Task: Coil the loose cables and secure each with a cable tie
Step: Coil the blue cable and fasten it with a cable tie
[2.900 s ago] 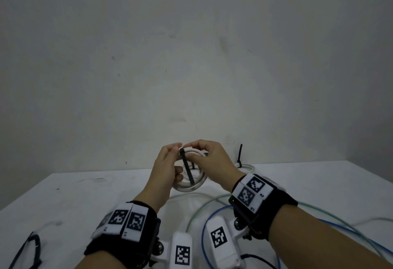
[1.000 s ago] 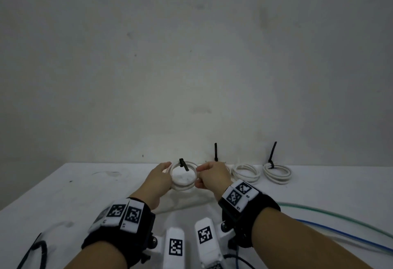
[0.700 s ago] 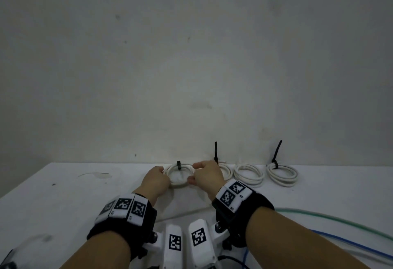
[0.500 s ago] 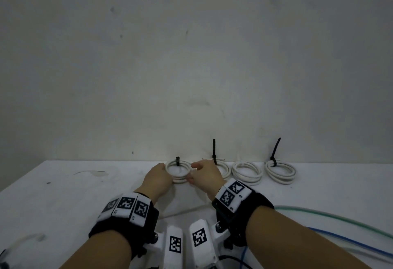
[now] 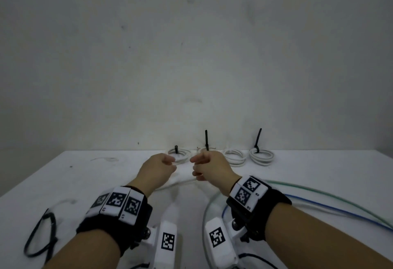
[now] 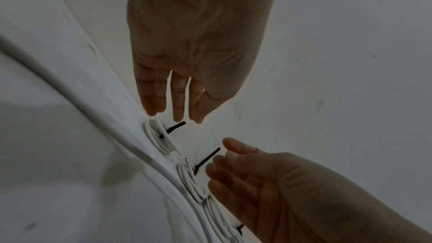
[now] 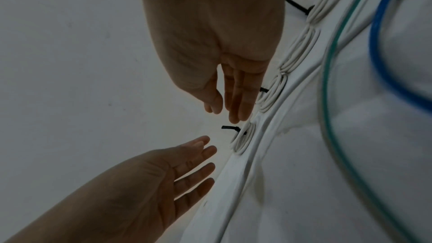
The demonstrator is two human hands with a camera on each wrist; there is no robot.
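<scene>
Head view: loose green cable (image 5: 331,197) and blue cable (image 5: 331,208) trail across the white counter (image 5: 89,175). Left hand (image 5: 158,169) and right hand (image 5: 212,167) hover palm-down, fingers relaxed, holding nothing. Beyond, four white coils (image 5: 261,156) lie in a row by the wall, black cable ties (image 5: 257,141) upright.

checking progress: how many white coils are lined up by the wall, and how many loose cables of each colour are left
white coils: 4
loose green cable: 1
loose blue cable: 1
loose white cable: 1
total: 7 (the black loop at the left is too blurred to identify, so it is not counted)
</scene>
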